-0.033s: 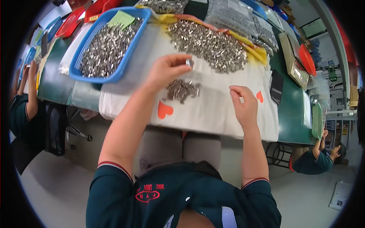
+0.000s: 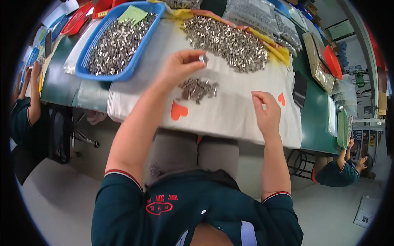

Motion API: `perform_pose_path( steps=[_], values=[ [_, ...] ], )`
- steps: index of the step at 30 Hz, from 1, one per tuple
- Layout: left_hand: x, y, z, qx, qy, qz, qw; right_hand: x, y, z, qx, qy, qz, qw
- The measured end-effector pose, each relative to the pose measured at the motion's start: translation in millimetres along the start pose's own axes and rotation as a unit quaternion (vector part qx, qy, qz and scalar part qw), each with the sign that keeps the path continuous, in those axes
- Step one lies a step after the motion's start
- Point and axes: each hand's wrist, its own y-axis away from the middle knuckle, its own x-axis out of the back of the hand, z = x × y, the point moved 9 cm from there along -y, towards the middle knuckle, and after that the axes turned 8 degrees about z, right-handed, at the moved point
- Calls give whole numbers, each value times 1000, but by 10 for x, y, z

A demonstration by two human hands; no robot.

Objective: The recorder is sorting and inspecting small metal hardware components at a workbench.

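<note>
My left hand (image 2: 180,67) is closed in a pinch on a small shiny metal piece (image 2: 203,59), held above the white cloth (image 2: 234,110). Just nearer to me lies a small loose pile of metal pieces (image 2: 198,90). On the right, my right hand (image 2: 269,112) hovers over the cloth with its thumb and forefinger tips together; whether anything tiny sits between them I cannot make out. Beyond both hands spreads a large heap of small metal pieces (image 2: 230,43). A blue plastic basket (image 2: 79,67) at the far left is filled with similar pieces and a green paper slip (image 2: 133,14).
A yellow and orange cloth (image 2: 281,54) borders the heap. Behind it lie clear bags of metal parts (image 2: 251,16). A dark phone-like slab (image 2: 300,89) rests on the green table (image 2: 310,129) at right. Other people (image 2: 338,172) work at both sides.
The whole view has shifted slightly, with the table now higher in the picture. My left hand still pinches the metal piece; my right hand has come slightly nearer to me.
</note>
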Motion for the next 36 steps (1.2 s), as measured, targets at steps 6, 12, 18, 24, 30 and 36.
perform_pose_path(
  steps=[6, 12, 18, 24, 30, 36],
  values=[
    [340, 413, 72, -47, -107, 73, 990, 119, 283, 334, -42, 23, 85, 995],
    [612, 908, 44, -89, -213, 130, 964, 39, 318, 497, -33, 31, 93, 995],
    [634, 1132, 99, -131, -295, 144, 935, 66, 344, 478, -31, 3, 104, 994],
    [678, 1048, 110, -183, -206, 170, 946, 117, 345, 470, 0, 14, 122, 992],
    [790, 983, -29, -163, -157, 121, 967, 36, 311, 407, 39, -9, 127, 991],
    [712, 998, 85, -144, -189, 164, 957, 100, 310, 437, 5, -49, 134, 990]
  ],
)
